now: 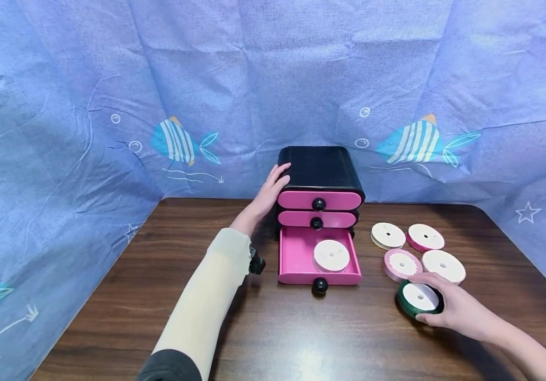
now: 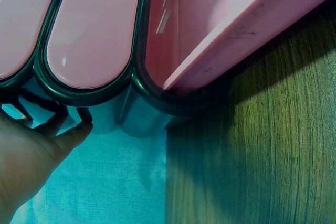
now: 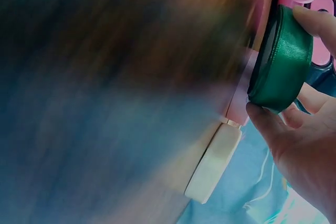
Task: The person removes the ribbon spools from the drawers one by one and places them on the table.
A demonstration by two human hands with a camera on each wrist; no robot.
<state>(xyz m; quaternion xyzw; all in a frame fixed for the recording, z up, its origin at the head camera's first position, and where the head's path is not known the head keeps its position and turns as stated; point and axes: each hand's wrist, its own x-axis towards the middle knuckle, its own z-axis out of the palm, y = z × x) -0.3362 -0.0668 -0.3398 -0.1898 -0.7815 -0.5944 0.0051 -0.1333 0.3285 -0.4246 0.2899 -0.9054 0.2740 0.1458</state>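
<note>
A black cabinet (image 1: 321, 166) with pink drawers stands at the back of the table. Its bottom drawer (image 1: 296, 254) is pulled out, with a white-topped ribbon spool (image 1: 331, 256) lying inside. My left hand (image 1: 269, 190) rests against the cabinet's left side, fingers extended; in the left wrist view this hand (image 2: 39, 150) touches the cabinet's side near the upper drawers. On the right, my right hand (image 1: 451, 307) holds a green ribbon spool (image 1: 407, 302) by its rim. The right wrist view shows thumb and fingers gripping the green spool (image 3: 287, 59) on opposite sides.
Beyond the green spool lie more ribbon spools: a pink one (image 1: 399, 264), white ones (image 1: 443, 266) (image 1: 387, 235), and one with a magenta edge (image 1: 424, 238). A blue fish-patterned cloth (image 1: 263, 84) hangs behind the brown wooden table (image 1: 158, 296).
</note>
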